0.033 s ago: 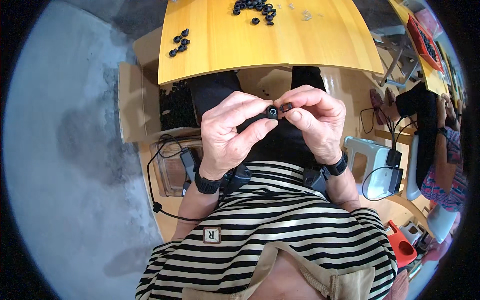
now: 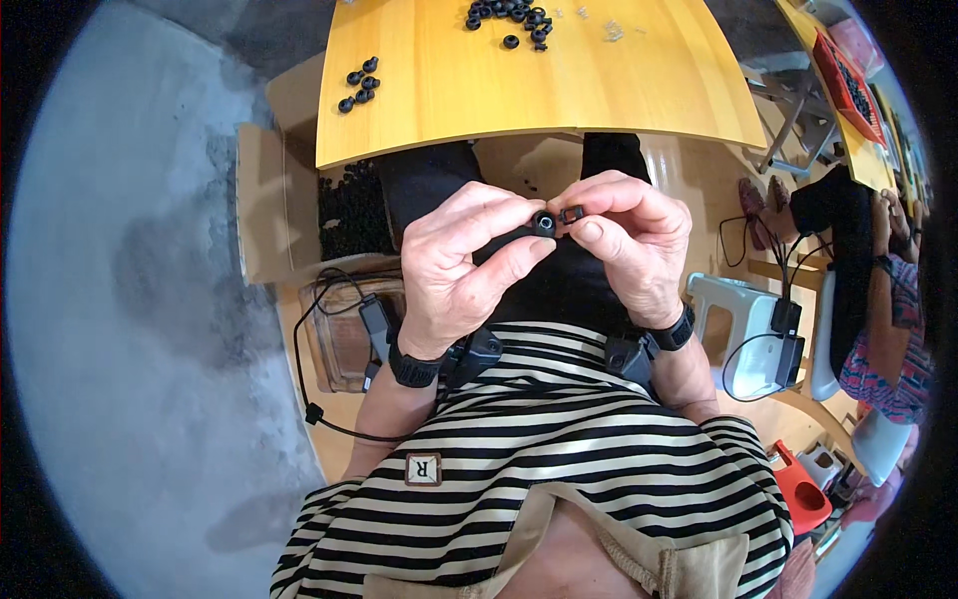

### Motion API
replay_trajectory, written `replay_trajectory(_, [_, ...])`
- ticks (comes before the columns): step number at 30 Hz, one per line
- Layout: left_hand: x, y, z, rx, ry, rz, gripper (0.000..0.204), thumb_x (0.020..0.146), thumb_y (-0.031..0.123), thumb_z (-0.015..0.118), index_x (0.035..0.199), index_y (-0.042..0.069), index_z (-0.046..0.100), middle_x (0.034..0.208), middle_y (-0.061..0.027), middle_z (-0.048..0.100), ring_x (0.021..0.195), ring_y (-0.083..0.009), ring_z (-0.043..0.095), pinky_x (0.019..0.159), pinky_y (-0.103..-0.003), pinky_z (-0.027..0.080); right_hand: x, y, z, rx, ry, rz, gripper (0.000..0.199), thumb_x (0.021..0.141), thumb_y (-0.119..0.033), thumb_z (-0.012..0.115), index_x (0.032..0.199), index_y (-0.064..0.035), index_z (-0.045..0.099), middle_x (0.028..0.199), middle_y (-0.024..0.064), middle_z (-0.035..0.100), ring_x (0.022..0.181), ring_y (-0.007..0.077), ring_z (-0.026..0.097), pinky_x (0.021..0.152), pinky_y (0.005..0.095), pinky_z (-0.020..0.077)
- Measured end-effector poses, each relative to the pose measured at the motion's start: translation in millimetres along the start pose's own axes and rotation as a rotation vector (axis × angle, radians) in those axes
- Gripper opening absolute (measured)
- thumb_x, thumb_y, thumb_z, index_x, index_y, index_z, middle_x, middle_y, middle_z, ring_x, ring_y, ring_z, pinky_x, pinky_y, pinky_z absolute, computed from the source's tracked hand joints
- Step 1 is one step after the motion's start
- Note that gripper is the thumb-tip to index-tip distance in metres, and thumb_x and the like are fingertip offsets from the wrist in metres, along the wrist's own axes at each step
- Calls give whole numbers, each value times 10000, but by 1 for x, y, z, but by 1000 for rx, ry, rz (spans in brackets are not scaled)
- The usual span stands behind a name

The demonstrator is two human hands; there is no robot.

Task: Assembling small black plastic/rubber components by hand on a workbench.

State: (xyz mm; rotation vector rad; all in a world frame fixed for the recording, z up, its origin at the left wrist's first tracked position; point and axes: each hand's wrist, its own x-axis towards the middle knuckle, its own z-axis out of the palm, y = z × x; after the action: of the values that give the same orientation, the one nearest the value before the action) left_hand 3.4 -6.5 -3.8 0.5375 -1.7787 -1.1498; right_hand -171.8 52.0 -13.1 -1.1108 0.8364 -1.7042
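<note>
Both of my hands meet above my lap, just off the table's near edge. Between thumb and fingers, my left hand (image 2: 464,262) pinches a small round black part (image 2: 544,224) with a pale ring in its opening. My right hand (image 2: 631,240) closes on a small dark piece with an open frame shape (image 2: 572,214). The two pieces sit close side by side; whether they touch I cannot tell. Similar black parts (image 2: 511,12) lie in a cluster on the wooden table (image 2: 559,95), and several more black parts (image 2: 365,84) rest at its left.
Small clear pieces (image 2: 613,32) lie on the table. Below its left side stands a cardboard box (image 2: 267,205) filled with black parts (image 2: 349,215). A cable (image 2: 344,429) runs past my left forearm. To the right are a pale stool (image 2: 753,334) and a seated person (image 2: 888,339).
</note>
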Motion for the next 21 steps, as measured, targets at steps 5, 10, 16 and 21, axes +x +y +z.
replay_trajectory(5, [1, 4, 0, 81, 12, -1, 279, 709, -23, 770, 979, -45, 699, 901, -113, 672, 792, -176, 616, 653, -251, 466, 0, 0, 1, -43, 8, -16, 166, 787, 61, 722, 945, 27, 687, 946, 141, 685, 873, 181, 656, 784, 288, 538])
replay_trajectory(10, [3, 3, 1, 120, 13, 41, 277, 708, -13, 775, 974, -36, 702, 888, -110, 674, 789, -186, 628, 662, -260, 482, 1, 0, 0, -99, 6, -17, 168, 780, 60, 727, 941, 26, 692, 937, 141, 687, 865, 179, 658, 774, 283, 538])
replay_trajectory(16, [4, 7, 0, 196, 3, 56, 276, 704, -1, 782, 967, -30, 701, 871, -119, 672, 782, -206, 640, 686, -281, 499, 2, -3, 1, -173, -4, -32, 166, 774, 44, 739, 933, 18, 700, 929, 135, 690, 848, 167, 659, 747, 264, 532])
replay_trajectory(21, [5, 9, -2, 271, -16, 85, 276, 703, 5, 784, 963, -28, 696, 869, -118, 671, 777, -214, 641, 690, -291, 506, 3, 1, 0, -228, -18, -83, 160, 769, 26, 750, 922, 8, 707, 912, 127, 696, 824, 154, 659, 718, 248, 525])
